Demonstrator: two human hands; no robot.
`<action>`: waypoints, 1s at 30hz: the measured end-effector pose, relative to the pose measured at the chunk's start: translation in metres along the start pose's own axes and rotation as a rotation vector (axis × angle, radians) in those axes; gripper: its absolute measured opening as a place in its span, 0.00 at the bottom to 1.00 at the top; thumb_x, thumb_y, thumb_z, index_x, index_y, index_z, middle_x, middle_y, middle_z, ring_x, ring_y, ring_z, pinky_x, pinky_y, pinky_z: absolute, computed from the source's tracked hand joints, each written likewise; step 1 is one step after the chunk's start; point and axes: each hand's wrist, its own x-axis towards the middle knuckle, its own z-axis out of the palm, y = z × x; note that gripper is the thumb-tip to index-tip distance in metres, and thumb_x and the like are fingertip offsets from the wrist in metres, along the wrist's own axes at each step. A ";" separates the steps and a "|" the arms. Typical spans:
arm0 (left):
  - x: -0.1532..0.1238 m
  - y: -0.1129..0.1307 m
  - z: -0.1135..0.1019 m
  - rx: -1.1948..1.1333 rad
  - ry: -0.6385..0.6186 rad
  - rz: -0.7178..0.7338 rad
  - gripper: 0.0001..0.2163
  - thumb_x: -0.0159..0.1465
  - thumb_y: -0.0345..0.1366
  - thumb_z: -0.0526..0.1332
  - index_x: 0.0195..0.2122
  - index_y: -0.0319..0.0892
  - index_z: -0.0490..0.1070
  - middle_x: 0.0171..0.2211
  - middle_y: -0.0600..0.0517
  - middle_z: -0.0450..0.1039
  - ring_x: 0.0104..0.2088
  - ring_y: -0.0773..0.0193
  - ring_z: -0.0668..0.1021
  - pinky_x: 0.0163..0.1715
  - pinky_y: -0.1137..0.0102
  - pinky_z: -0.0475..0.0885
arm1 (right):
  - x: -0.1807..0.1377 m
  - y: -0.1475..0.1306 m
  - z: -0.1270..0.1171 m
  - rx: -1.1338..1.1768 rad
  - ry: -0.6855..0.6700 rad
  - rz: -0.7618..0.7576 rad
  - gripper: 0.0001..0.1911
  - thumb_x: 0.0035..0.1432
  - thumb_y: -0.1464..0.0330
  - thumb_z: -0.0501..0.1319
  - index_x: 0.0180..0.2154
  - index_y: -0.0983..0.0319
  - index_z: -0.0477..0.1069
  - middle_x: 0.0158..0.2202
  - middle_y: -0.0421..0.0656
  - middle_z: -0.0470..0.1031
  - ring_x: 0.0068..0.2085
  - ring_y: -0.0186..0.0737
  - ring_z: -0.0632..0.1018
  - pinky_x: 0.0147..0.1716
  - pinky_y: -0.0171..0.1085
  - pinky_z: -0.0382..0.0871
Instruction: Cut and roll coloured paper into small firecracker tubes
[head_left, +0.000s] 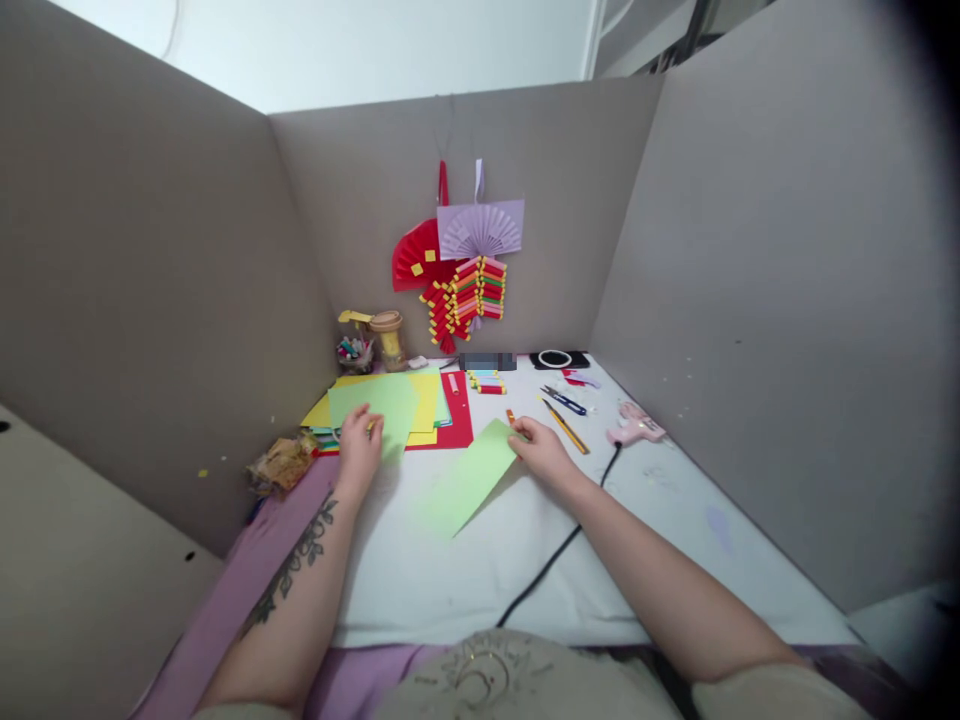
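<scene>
My right hand point(541, 450) pinches the upper corner of a light green paper sheet point(472, 480), which slants down to the left over the white table. A small orange piece point(511, 415) shows just beyond its fingertips; I cannot tell whether they touch it. Over the left part of the table, my left hand point(361, 445) has loosely bent fingers with a gap between them. It is above the near edge of a paper stack, where a pale green sheet point(375, 400) lies over yellow paper point(426, 405) and red paper point(463, 430).
Right of my hands lie a yellow craft knife point(566, 425), thread snips point(564, 400) and a pink glue gun point(636, 428) with a black cord point(540, 575). Small paper rolls point(489, 388) lie behind. A lidded cup point(388, 342) and pen holder point(354, 352) stand back left. Paper fans point(481, 232) hang ahead.
</scene>
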 end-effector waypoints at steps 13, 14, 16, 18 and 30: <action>-0.053 0.110 0.023 -1.202 -0.867 -0.680 0.20 0.60 0.50 0.56 0.47 0.41 0.67 0.49 0.42 0.69 0.44 0.56 0.75 0.41 0.63 0.70 | -0.020 -0.021 -0.002 -0.150 0.232 -0.659 0.06 0.54 0.74 0.55 0.34 0.59 0.68 0.34 0.44 0.72 0.38 0.40 0.73 0.38 0.40 0.69; -0.052 0.114 0.027 -1.269 -0.844 -0.736 0.20 0.60 0.48 0.56 0.46 0.39 0.67 0.47 0.41 0.71 0.43 0.55 0.76 0.40 0.63 0.70 | -0.025 -0.023 0.006 -0.191 0.108 -0.759 0.09 0.53 0.76 0.54 0.35 0.58 0.68 0.36 0.44 0.72 0.40 0.40 0.73 0.40 0.41 0.69; -0.048 0.113 0.035 -1.302 -0.746 -0.853 0.17 0.60 0.42 0.58 0.44 0.35 0.68 0.41 0.39 0.75 0.38 0.53 0.78 0.38 0.61 0.72 | -0.034 -0.025 0.019 -0.237 -0.080 -0.865 0.13 0.53 0.78 0.53 0.37 0.57 0.68 0.38 0.44 0.72 0.40 0.40 0.72 0.41 0.41 0.69; -0.046 0.106 0.038 -1.254 -0.640 -0.926 0.14 0.56 0.33 0.60 0.43 0.32 0.68 0.35 0.39 0.76 0.34 0.52 0.79 0.36 0.61 0.73 | -0.040 -0.025 0.028 -0.245 -0.164 -0.872 0.15 0.53 0.79 0.53 0.39 0.58 0.69 0.39 0.45 0.72 0.41 0.39 0.72 0.41 0.41 0.69; -0.044 0.082 0.042 -1.332 -0.495 -0.619 0.22 0.50 0.29 0.64 0.47 0.39 0.67 0.42 0.44 0.76 0.39 0.54 0.78 0.40 0.61 0.73 | -0.037 -0.022 0.030 -0.058 -0.152 -0.501 0.05 0.54 0.72 0.57 0.30 0.59 0.71 0.40 0.46 0.69 0.41 0.40 0.72 0.42 0.40 0.67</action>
